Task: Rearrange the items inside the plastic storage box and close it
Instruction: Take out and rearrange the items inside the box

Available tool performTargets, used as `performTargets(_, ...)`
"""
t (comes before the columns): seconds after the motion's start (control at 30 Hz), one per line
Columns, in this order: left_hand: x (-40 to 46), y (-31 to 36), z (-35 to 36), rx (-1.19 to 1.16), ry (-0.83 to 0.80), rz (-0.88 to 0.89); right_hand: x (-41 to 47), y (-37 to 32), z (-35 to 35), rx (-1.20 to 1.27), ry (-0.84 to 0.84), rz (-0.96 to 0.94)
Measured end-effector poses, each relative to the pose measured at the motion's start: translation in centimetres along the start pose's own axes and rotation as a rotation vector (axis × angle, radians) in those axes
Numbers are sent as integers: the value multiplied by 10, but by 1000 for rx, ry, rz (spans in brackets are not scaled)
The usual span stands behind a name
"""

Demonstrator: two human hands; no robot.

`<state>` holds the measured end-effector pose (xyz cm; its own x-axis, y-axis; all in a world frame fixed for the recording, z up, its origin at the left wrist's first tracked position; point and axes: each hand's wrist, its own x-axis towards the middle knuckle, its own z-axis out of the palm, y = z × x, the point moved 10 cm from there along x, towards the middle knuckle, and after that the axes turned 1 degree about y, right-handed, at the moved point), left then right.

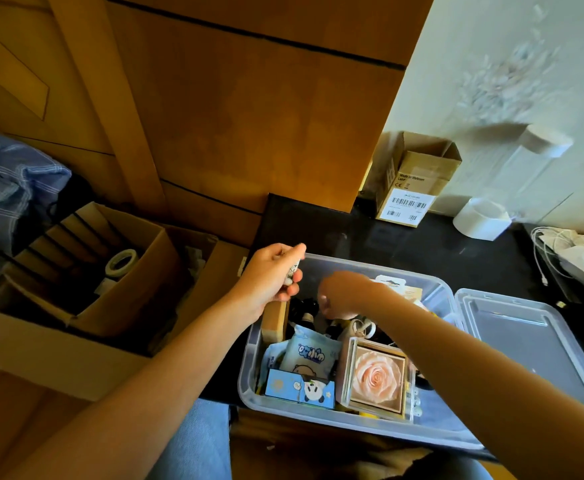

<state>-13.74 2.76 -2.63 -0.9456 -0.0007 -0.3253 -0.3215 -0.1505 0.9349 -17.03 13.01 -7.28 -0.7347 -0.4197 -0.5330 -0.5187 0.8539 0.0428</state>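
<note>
Storage box [249, 372], clear plastic, open, on black bench [404, 244] at its near edge. Left: cardboard box [58, 358] close beside. Left hand [273, 275], above box's left rim, grip clamped on small printed tube [292, 271]. Right hand [344, 294] inside box; grip blurred, cannot tell. Contents: wipes pack [309, 355], rose picture [377, 379], partly hidden. Right: lid [526, 344] flat, touching box, edge cut off.

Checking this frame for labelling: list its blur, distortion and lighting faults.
Head view: the right hand is motion-blurred inside the plastic storage box; wide-angle bending curves the wooden cabinet edges; the wall decoration is smeared; the box's far interior is in deep shadow; the left hand and rose picture read sharper.
</note>
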Motion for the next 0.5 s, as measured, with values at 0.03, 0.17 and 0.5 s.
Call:
performTargets(0.03,0,1,-1,20,15,19,5,0,8,-60,-43,22)
performTargets(0.17,1,6,-7,47,66,84,19,0,28,-76,-137,76)
performTargets(0.5,6,-1,-14,-19,63,82,31,-5,36,-32,-101,30)
